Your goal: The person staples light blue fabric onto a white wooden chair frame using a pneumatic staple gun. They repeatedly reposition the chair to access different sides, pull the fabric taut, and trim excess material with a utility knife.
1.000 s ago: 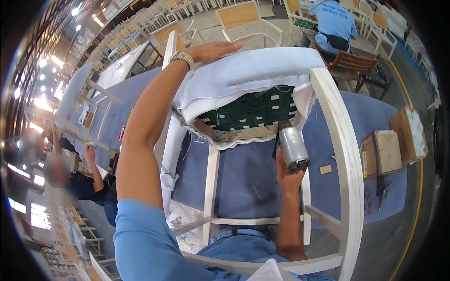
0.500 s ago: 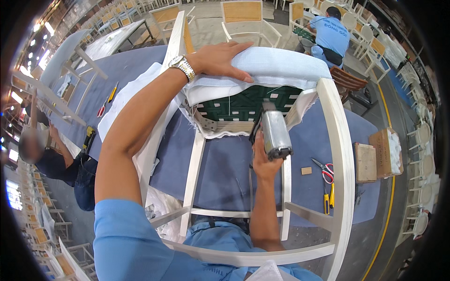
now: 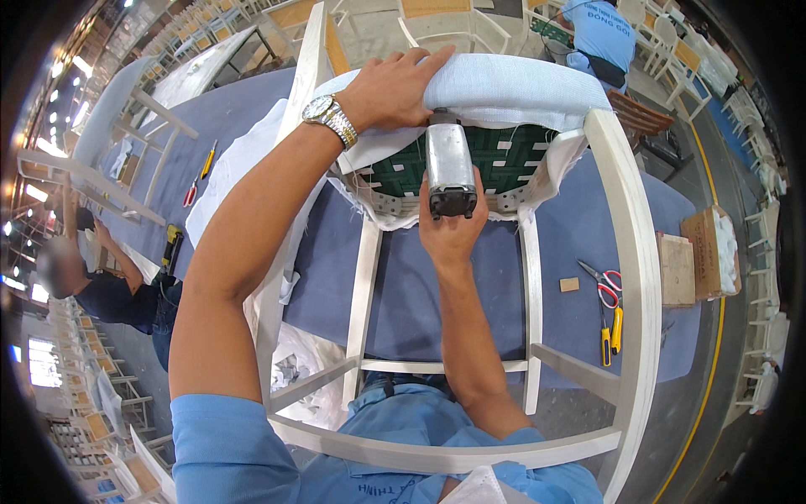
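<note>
the left hand (image 3: pixel 395 88) is lying palm down across the top of the light blue fabric (image 3: pixel 512 84) that covers the seat of an upturned white chair frame (image 3: pixel 625 252), fingers spread and pressing flat, gripping nothing. its forearm is stretching up from the lower left with a metal wristwatch (image 3: pixel 330 119) showing at the wrist.

the right hand (image 3: pixel 453 231) is reaching up between the chair's rails, fingers wrapped closed around the grip of a silver staple gun (image 3: pixel 449 168). the tool is standing upright, its nose meeting the underside edge of the seat just below the left hand's fingertips, in front of green webbing (image 3: pixel 512 164). loose white lining is hanging around the seat's rim.

the chair is resting on a blue-covered workbench (image 3: pixel 579 218). red-handled scissors (image 3: pixel 603 281) and a yellow-handled tool (image 3: pixel 617 329) are lying to the right, well apart from both hands, near a small wooden block (image 3: pixel 569 284). another person (image 3: pixel 600 38) in a blue shirt is working at the top right, and another is bending at the far left.
</note>
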The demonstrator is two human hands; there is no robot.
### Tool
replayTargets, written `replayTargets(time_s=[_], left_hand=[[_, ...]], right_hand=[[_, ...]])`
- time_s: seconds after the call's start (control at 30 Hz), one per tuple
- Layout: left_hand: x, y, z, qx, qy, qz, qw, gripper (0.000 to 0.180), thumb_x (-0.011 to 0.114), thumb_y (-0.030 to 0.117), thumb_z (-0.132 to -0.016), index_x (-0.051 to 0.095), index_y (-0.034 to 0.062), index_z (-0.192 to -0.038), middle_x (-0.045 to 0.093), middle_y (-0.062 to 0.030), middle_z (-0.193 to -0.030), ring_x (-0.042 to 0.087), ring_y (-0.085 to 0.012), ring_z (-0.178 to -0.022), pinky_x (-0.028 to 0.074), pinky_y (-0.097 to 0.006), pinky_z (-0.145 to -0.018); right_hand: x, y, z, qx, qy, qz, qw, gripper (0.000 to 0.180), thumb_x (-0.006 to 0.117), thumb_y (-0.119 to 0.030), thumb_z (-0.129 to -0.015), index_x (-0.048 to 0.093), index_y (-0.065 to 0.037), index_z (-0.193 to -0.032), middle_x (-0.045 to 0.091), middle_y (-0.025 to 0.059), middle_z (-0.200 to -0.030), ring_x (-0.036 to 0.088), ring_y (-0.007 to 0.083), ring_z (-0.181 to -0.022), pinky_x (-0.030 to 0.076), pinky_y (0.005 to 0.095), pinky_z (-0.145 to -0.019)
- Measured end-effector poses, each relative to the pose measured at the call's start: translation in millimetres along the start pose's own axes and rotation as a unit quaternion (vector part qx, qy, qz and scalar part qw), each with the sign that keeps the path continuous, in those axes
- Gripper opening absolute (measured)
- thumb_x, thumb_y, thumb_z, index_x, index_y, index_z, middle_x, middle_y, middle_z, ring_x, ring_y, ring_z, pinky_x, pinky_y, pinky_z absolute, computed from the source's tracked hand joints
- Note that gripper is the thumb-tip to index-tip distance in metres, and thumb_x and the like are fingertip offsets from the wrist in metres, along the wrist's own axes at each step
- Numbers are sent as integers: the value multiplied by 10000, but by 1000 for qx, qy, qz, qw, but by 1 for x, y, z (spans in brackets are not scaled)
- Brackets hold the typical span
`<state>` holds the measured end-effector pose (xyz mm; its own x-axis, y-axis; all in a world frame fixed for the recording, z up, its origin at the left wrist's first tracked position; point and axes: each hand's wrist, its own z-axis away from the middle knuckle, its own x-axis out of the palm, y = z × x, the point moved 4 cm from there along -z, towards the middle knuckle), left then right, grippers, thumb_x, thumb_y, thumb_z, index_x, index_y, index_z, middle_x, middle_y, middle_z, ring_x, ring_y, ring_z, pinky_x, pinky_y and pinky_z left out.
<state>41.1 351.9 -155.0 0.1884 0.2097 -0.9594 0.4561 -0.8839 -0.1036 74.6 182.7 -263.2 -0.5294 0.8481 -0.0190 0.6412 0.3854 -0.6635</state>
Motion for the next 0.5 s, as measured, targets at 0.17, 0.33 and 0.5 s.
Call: replayTargets(time_s=[0.17, 0.33, 0.5], left_hand=[[1, -2, -1, -2, -1, -3, 1000, 999, 793, 203, -768, 248, 189, -1606, 485, -219, -1478, 516, -415, -1325, 446, -519, -1071], [0, 0, 0, -2, -6, 4, 1000, 1017, 795, 201, -763, 233, 185, -1610, 480, -218, -1480, 514, -408, -1330, 439, -522, -1076], [1, 0, -1, 2, -10, 6, 1000, 1040, 804, 191, -754, 222, 187, -1616, 470, -206, -1492, 506, -408, -1338, 432, -520, -1081]], right_hand=[[0, 1, 3, 61, -17, -20, 998, 344, 777, -52, -814, 607, 70, -1088, 680, 168, -913, 697, 258, -773, 535, 342, -722], [-1, -2, 0, 64, -29, -12, 997, 392, 788, -57, -800, 585, 90, -1101, 681, 177, -894, 691, 245, -773, 537, 337, -733], [0, -4, 0, 64, -28, -11, 997, 384, 777, -42, -791, 585, 83, -1099, 674, 188, -918, 690, 290, -775, 538, 351, -739]])
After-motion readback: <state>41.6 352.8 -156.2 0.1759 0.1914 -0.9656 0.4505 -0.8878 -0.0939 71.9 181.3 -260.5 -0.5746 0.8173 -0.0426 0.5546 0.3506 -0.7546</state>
